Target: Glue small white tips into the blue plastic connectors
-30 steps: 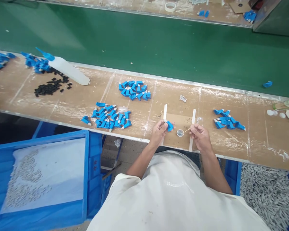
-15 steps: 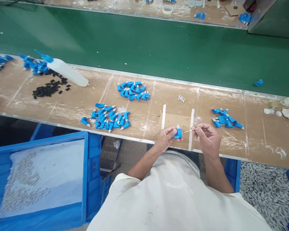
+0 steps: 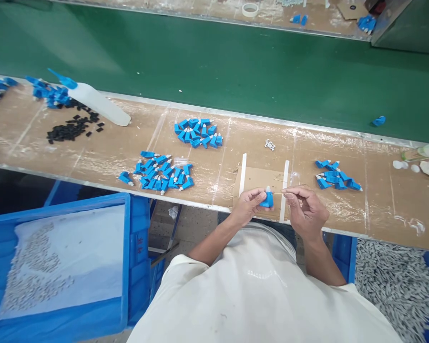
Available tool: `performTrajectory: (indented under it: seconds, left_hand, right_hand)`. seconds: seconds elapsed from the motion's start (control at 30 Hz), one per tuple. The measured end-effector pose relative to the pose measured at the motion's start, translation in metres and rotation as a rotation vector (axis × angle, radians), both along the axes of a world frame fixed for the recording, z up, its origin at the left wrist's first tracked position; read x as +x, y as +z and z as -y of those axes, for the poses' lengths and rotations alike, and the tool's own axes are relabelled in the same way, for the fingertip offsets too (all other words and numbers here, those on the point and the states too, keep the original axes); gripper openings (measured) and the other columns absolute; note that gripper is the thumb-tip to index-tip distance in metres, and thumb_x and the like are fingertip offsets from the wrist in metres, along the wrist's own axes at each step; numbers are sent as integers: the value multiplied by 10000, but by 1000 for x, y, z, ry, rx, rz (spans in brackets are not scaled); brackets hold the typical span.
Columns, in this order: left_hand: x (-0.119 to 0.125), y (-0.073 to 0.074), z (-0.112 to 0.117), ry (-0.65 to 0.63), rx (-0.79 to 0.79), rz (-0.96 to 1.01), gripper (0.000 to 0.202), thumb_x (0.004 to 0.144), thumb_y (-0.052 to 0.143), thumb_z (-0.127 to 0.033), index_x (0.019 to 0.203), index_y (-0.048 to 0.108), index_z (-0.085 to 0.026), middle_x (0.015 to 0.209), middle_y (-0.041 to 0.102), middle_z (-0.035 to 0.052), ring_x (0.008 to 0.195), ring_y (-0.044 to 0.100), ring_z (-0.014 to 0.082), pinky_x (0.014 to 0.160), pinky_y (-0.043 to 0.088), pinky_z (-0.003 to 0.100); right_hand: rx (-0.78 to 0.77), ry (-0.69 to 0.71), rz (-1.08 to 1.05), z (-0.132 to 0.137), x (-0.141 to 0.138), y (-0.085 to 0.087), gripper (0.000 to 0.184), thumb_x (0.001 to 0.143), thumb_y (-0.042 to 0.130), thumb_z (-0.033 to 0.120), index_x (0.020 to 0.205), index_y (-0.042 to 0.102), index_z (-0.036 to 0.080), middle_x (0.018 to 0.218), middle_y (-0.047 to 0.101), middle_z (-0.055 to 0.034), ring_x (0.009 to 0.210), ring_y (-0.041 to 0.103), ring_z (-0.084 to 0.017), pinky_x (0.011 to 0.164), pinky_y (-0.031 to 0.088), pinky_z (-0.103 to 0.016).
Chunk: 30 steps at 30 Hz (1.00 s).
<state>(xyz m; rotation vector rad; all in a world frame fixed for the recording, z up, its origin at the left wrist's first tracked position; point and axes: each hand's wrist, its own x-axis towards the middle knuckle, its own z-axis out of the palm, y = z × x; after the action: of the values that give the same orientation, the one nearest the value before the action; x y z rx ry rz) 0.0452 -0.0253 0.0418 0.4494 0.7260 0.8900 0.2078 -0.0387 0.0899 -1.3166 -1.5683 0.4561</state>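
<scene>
Bench (image 3: 250, 133), held blue piece (image 3: 268, 200), bin (image 3: 344, 256) of parts (image 3: 389, 281)

An off-white T-shirt (image 3: 250, 307) with short, loose sleeves (image 3: 188, 267) leaves both forearms (image 3: 211, 242) bare and carries a small line of pale lettering (image 3: 262, 274) across its front, along with a faint dark smudge (image 3: 223, 315) on the cloth.

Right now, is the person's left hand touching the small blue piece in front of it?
Touching: the head view shows the left hand gripping the blue piece, thumb over its left edge.
</scene>
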Motion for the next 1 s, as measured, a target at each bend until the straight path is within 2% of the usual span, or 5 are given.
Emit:
performTrajectory:
  seconds: [0.23, 0.4, 0.63, 0.83, 1.0]
  left_hand:
    - [0, 2, 0, -1, -18, 2, 586, 608, 908, -596, 885, 713, -118, 735, 704, 23, 651, 710, 157, 611, 537, 236]
    - [0, 0, 0, -4, -12, -2, 575, 624, 902, -590, 896, 725, -115, 747, 710, 34, 666, 719, 165, 585, 517, 224]
    - [-1, -4, 0, -15, 1, -27, 590, 634, 888, -605, 934, 745, -117, 761, 705, 31, 655, 704, 154, 572, 495, 224]
    - [-1, -8, -1, 37, -1, -10, 543, 613, 919, -550, 939, 780, -139, 839, 735, 39, 668, 650, 121, 613, 505, 243]
    - [-3, -9, -1, 49, -7, -2, 514, 610, 930, -519, 946, 803, -151, 903, 765, 65, 723, 655, 142, 664, 524, 268]
  right_hand:
    - [100, 54, 61, -5, 1, -3, 63, 950, 656, 205, 969, 700, 246, 830, 756, -18, 743, 701, -180, 638, 552, -307]
    - [87, 76, 84, -8, 1, -2, 68, 959, 641, 195, 962, 691, 241, 834, 751, -21, 738, 700, -176, 628, 544, -298]
    - [153, 143, 172, -8, 0, 4, 104, 966, 616, 147, 980, 649, 245, 807, 734, -13, 693, 665, -165, 620, 526, -301]
    - [209, 164, 249, -10, -2, 5, 110, 978, 597, 146, 992, 642, 245, 821, 746, -25, 716, 690, -175, 648, 537, -321]
    - [230, 173, 254, -10, -3, 4, 121, 977, 597, 135, 1010, 636, 245, 819, 737, -26, 717, 689, -178, 644, 542, -325]
